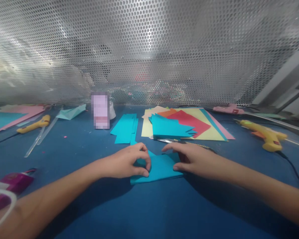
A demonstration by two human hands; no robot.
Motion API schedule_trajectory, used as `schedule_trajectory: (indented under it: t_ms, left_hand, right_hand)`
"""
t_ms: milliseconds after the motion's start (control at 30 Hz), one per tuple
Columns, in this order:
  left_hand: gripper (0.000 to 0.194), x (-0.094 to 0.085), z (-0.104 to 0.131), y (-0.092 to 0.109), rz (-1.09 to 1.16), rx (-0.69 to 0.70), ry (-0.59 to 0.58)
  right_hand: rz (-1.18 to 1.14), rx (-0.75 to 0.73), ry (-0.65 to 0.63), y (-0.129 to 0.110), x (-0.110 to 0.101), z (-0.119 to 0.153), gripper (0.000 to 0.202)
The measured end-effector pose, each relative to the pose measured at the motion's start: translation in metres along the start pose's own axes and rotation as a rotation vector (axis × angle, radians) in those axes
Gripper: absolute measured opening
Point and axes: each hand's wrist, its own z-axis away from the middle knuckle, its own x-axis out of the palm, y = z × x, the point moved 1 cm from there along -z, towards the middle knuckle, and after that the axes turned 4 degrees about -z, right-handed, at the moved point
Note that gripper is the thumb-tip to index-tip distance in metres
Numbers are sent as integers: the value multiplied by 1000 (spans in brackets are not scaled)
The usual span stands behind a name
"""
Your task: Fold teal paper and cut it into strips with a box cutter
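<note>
A folded sheet of bright blue paper (161, 167) lies on the table in front of me, its layers showing along the near edge. My left hand (129, 162) is on its left part, fingers curled and thumb close to the fingertips, pinching at the paper. On the right side, my right hand (189, 159) touches the sheet with its thumb, while the forefinger stretches out above it, apart from the thumb. Just beyond the right hand lies a thin metal-bladed tool (166, 141), partly covered by that hand.
Blue paper pieces (126, 129) lie behind my left hand. A pile of coloured sheets (214, 131) with cut blue pieces (168, 126) on top is beyond my right. Yellow glue guns (264, 132) lie at both sides. A blurred-out upright object (100, 111) stands before the perforated metal panel (149, 49).
</note>
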Motion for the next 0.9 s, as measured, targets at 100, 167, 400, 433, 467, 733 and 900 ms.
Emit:
schedule_trajectory:
  t_ms: [100, 167, 400, 433, 467, 733, 900]
  left_hand:
    - [1, -1, -1, -1, 17, 18, -30]
    - [4, -2, -1, 2, 12, 24, -56]
    - [11, -2, 2, 13, -104, -1, -43]
    - [10, -2, 2, 13, -105, 0, -43]
    - [7, -2, 2, 12, -102, 3, -45]
    - [3, -1, 0, 6, -120, 36, -22]
    - [3, -2, 0, 6, -120, 28, -32]
  right_hand:
    - [-1, -19, -4, 1, 1, 1, 44]
    - [-13, -42, -11, 1, 2, 2, 41]
    - [95, -155, 154, -3, 7, 6, 46]
    - [151, -238, 184, -5, 8, 7, 39]
    - [203, -329, 199, -7, 11, 8, 32]
    - [419, -627, 37, -10, 33, 14, 52]
    - [469, -701, 35, -12, 35, 14, 53]
